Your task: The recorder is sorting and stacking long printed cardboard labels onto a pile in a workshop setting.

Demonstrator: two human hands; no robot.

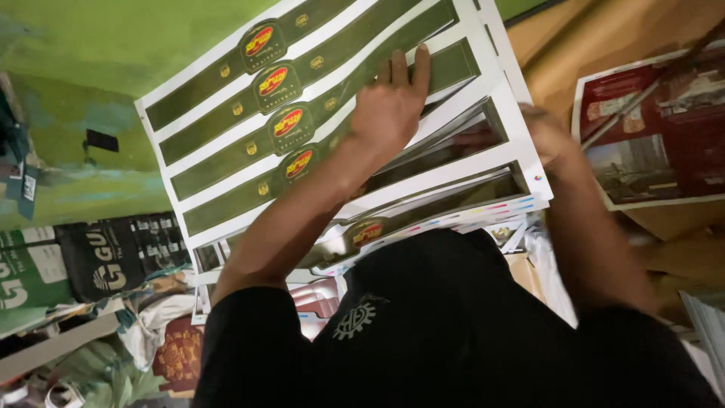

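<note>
So the person is leaning over a stack of printed sheets (340, 121), big white ones with rows of dark green label strips carrying red and gold emblems. The left hand (389, 106) is lying flat on the top sheet near its far edge, fingers (420, 64) stretched out and close together, pressing down rather than gripping, which looks like it's keeping the pile from sliding. The right hand (545, 136) is sitting at the right edge of the stack, partly blurred and tucked against the sheet edges, so whether its fingers are curled around anything is impossible to tell; it seems to be steadying or squaring that side. The sheets underneath are fanning out at the near right corner. Off to the right a red poster print (657, 128) is lying on brown cardboard (559, 53), well apart.
</note>
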